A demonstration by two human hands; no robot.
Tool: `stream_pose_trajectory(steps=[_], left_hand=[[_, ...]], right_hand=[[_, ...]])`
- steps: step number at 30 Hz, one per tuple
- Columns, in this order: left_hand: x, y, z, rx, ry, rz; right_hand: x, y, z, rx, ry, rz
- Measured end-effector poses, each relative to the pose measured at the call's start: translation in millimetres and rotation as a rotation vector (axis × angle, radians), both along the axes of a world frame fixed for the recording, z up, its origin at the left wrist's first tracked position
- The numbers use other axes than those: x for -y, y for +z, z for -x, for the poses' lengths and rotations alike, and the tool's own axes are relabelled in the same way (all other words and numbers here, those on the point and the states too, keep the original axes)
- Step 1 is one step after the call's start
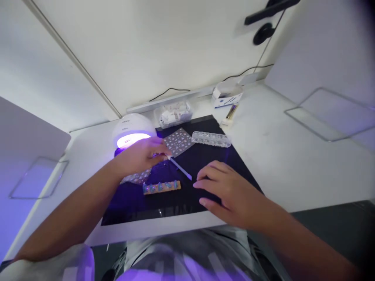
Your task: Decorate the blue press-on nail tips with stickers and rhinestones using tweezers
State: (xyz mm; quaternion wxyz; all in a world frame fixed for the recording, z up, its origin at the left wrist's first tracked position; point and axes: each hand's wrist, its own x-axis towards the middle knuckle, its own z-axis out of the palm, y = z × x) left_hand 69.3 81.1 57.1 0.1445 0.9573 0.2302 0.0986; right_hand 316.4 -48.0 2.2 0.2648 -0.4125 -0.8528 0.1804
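Observation:
My left hand (146, 154) is in front of the glowing nail lamp (135, 127), thumb and fingers pinched at the upper end of a thin white stick (181, 169). The stick slants down to the right over the black mat (172, 205). Beside its lower end, my right hand (224, 191) hovers with fingers apart and nothing in them. A tan strip holding several shiny blue false nails (162, 187) lies nearer to me. Behind the left fingertips is a sheet of nail stickers (179, 142); another patterned sheet (136, 178) is partly hidden beneath the left forearm.
A clear compartment case (211, 139) lies at the mat's right rear. Behind are a clear plastic box (173, 114) of white packets, a small white carton (227, 95) and a gold-coloured tube (232, 111). White panels stand on both sides; a door with a black handle (271, 11) is behind.

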Motion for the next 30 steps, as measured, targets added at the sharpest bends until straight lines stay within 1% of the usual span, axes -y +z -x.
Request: stream_pose_trajectory(steps=[3, 6, 8, 10, 13, 16, 18, 22, 26, 30], left_hand=[[25, -15.0, 17, 0.018, -0.081, 0.042], [32, -25.4, 18, -0.002, -0.117, -0.005], [33, -30.9, 15, -0.026, -0.144, -0.043], [34, -36.3, 12, -0.049, -0.180, -0.075], [37, -42.6, 8, -0.077, -0.213, -0.135], [40, -44.6, 7, -0.115, -0.233, -0.174], [40, -43.7, 7, -0.135, -0.241, -0.144], [36, -42.1, 7, -0.145, -0.257, -0.033], [35, -43.0, 5, -0.126, -0.302, -0.013], [35, -44.0, 3, -0.085, -0.291, 0.035]], right_hand=[[27, -21.6, 28, 0.035, -0.066, -0.019], [37, -39.7, 46, 0.129, -0.094, -0.025], [38, -44.5, 52, 0.177, -0.123, -0.030], [37, -45.2, 55, 0.207, -0.141, -0.029], [34, -44.6, 57, 0.239, -0.133, -0.011], [31, -46.1, 58, 0.261, -0.110, 0.011], [30, -47.5, 58, 0.267, -0.099, 0.022], [30, -48.0, 59, 0.270, -0.111, 0.028], [29, -46.2, 59, 0.273, -0.126, 0.036], [29, -44.7, 58, 0.266, -0.121, 0.033]])
